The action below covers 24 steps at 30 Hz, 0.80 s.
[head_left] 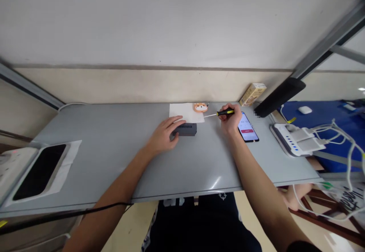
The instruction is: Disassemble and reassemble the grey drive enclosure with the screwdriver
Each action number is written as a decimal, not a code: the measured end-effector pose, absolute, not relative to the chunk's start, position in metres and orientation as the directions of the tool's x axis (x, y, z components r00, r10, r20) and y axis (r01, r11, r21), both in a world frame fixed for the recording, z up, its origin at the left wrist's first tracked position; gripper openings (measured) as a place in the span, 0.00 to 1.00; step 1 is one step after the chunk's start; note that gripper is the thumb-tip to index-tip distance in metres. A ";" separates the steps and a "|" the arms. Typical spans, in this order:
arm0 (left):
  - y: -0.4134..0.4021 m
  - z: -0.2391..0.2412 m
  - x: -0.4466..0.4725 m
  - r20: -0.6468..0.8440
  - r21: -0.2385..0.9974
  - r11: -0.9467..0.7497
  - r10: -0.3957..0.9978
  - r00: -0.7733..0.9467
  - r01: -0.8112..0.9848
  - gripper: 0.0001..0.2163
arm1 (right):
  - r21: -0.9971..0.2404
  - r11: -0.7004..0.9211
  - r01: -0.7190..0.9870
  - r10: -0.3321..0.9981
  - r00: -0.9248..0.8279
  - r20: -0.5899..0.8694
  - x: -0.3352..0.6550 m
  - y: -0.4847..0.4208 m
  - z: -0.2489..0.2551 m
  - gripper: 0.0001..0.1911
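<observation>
Two bare hands work at a grey surface [114,157], seen from the head-worn camera. The left hand [163,134] lies open, with its fingers curved over the near end of a dark grey box [186,129], a position that appears to steady the box against sliding. The closed casing hides whatever the box contains. The right hand [229,118] is closed around the black and yellow handle of a screwdriver [225,112], held rather like a pen, a grip that seems suited to fine control. Its thin shaft [210,115] points left, ahead of the left hand and toward a sheet of white paper [184,112], which lies just beyond the box. The paper may have been laid there as a clean working spot. An orange dog-face keychain [200,107] sits at its far edge. Just right of the right hand, a phone [247,127] lies with its lit screen facing up, perhaps placed there to stay readable. Beyond that hand, a small cardboard box [252,94] stands by the wall, its contents unseen. Farther right, a white power strip [293,139] carries plugged-in adapters. Well left of the left hand, a black-screened device [40,172] rests on another white sheet [71,153].
</observation>
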<state>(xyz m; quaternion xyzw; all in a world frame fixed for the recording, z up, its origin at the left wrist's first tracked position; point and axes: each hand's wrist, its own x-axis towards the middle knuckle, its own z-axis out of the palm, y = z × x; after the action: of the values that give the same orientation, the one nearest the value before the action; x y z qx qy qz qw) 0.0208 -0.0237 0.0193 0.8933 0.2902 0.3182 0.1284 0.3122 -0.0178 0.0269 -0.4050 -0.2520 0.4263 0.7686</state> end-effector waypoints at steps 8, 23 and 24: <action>-0.009 0.011 0.009 0.274 0.890 -0.417 0.814 0.513 0.186 0.14 | -0.918 0.362 0.163 0.772 0.499 0.393 0.310 -0.034 0.033 0.20; -0.010 -0.005 0.017 0.184 0.791 -0.361 0.910 0.371 0.494 0.17 | -0.565 0.678 0.470 0.644 -0.008 0.765 0.266 -0.078 0.036 0.24; -0.011 -0.006 0.017 0.201 0.772 -0.382 0.905 0.376 0.508 0.16 | -0.550 0.684 0.478 0.629 -0.006 0.777 0.265 -0.078 0.036 0.24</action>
<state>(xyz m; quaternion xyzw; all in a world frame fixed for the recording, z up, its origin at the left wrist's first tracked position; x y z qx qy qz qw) 0.0173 -0.0106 -0.0062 0.7683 0.4597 0.3176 0.3122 0.2647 -0.0782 0.0361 -0.3919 -0.7063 0.0644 0.5859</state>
